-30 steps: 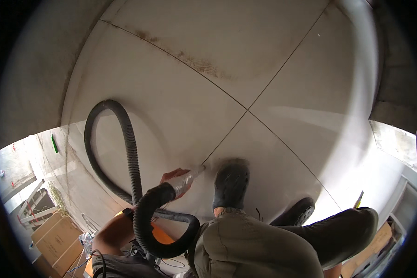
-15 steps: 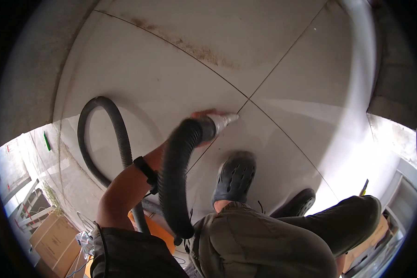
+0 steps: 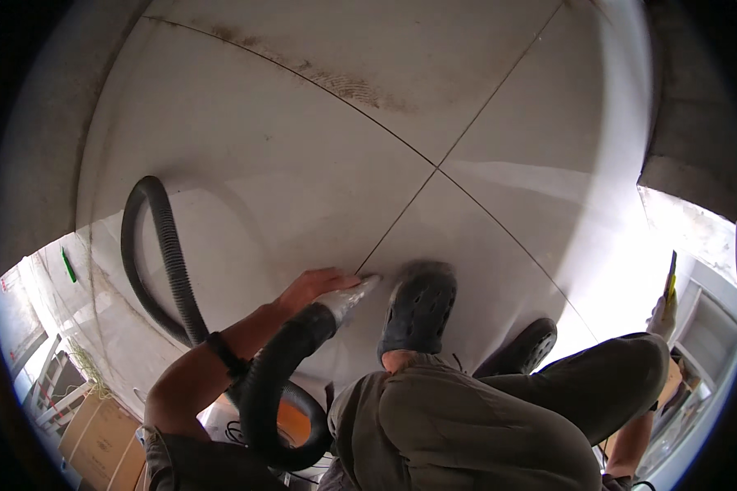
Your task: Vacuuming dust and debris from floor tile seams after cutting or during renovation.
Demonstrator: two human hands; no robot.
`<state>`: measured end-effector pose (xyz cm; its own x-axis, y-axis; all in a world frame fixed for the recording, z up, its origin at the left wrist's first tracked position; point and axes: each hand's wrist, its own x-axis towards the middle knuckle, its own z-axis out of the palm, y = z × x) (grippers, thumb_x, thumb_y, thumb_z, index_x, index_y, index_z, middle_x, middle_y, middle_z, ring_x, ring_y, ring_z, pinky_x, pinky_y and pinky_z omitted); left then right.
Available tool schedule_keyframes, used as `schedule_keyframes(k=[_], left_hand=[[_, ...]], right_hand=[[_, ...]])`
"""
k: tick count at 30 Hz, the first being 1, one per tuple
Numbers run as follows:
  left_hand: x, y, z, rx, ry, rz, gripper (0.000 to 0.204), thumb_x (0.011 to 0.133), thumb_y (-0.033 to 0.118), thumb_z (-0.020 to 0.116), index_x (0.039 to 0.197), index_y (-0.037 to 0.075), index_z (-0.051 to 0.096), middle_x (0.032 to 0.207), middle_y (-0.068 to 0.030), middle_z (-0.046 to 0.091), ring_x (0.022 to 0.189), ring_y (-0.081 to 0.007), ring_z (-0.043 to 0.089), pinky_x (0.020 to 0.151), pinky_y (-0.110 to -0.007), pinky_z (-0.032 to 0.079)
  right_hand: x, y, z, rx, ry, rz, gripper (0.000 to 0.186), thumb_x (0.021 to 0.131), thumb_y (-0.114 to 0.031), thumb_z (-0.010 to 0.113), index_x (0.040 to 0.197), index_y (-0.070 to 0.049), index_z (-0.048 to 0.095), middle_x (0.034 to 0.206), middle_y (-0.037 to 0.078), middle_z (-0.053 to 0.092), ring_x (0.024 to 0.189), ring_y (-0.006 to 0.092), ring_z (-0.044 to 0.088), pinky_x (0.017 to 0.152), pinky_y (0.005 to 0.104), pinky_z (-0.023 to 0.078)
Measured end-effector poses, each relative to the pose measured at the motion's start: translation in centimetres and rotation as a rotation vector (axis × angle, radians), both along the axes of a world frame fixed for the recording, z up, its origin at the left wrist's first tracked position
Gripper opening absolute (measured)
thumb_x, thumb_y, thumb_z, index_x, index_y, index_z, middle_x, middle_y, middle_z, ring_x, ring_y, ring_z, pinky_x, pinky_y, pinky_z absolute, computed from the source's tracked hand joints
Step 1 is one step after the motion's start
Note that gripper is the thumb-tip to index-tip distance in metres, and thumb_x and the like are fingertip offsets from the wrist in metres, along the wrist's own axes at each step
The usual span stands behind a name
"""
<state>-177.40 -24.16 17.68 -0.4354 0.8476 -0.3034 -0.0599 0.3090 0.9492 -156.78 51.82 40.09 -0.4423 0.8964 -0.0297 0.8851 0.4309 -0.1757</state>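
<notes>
My left hand (image 3: 318,285) is closed around the end of a black ribbed vacuum hose (image 3: 293,340). A whitish, wrapped-looking nozzle (image 3: 345,302) sticks out past my fingers. Its tip lies at the dark joint line between floor tiles, just left of my grey clog (image 3: 420,307). At the right edge, past my bent knee, my right hand (image 3: 662,317) looks pale, perhaps gloved. It grips a slim yellow and black tool (image 3: 671,285) pointing upward; its exact kind is too small to tell.
Large pale tiles (image 3: 499,106) have dark joints crossing ahead and brown dirt smudges (image 3: 348,86) farther off. The hose loops (image 3: 172,254) on the left, near an orange machine part (image 3: 293,421). A green stick-like object (image 3: 68,266) and a cardboard box (image 3: 102,442) are at the left.
My left hand has drawn the nozzle back toward me along the joint, and the hose sags lower. My right hand with the yellow tool has risen into view beyond my knee.
</notes>
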Motion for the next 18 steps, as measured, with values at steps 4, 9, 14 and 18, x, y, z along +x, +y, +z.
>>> schedule_keyframes(k=[4, 9, 14, 18], left_hand=[[2.7, -2.9, 0.3, -0.085, 0.266, 0.144, 0.048, 0.084, 0.02, 0.08, 0.128, 0.005, 0.069, 0.125, -0.0135, 0.07, 0.11, -0.0297, 0.07, 0.095, -0.039, 0.058], [-3.1, 0.7, 1.6, -0.599, 0.544, 0.217, 0.042, 0.091, 0.027, 0.077, 0.127, 0.007, 0.071, 0.116, -0.0104, 0.074, 0.104, -0.0227, 0.073, 0.093, -0.031, 0.057], [-14.3, 1.4, -0.1, -0.971, 0.623, 0.102, 0.049, 0.106, 0.022, 0.056, 0.153, 0.01, 0.047, 0.149, -0.0178, 0.055, 0.136, -0.0317, 0.054, 0.116, -0.041, 0.043], [-13.7, -13.4, -13.9, -1.34, 1.785, -0.547, 0.048, 0.112, 0.021, 0.05, 0.156, 0.006, 0.04, 0.155, -0.0147, 0.048, 0.143, -0.0231, 0.046, 0.124, -0.039, 0.034]], right_hand=[[0.0, -0.1, -2.5, 0.023, 0.11, 0.251, 0.05, 0.108, -0.028, 0.063, 0.152, -0.007, 0.053, 0.081, 0.0, 0.059, 0.064, 0.0092, 0.056, 0.051, 0.0246, 0.045], [1.1, -2.5, -6.1, -0.131, 0.18, 0.434, 0.045, 0.109, -0.024, 0.061, 0.15, -0.006, 0.054, 0.07, -0.005, 0.056, 0.052, 0.0031, 0.051, 0.041, 0.0224, 0.04], [-0.5, -5.9, -7.9, 0.006, 0.249, 0.745, 0.046, 0.109, -0.018, 0.06, 0.15, 0.0, 0.053, 0.071, -0.002, 0.059, 0.049, 0.0036, 0.05, 0.039, 0.0236, 0.041], [-8.8, -10.1, -9.9, -0.256, 0.277, 0.671, 0.047, 0.108, -0.016, 0.06, 0.15, 0.004, 0.052, 0.074, 0.0, 0.062, 0.049, 0.0044, 0.049, 0.039, 0.0242, 0.041]])
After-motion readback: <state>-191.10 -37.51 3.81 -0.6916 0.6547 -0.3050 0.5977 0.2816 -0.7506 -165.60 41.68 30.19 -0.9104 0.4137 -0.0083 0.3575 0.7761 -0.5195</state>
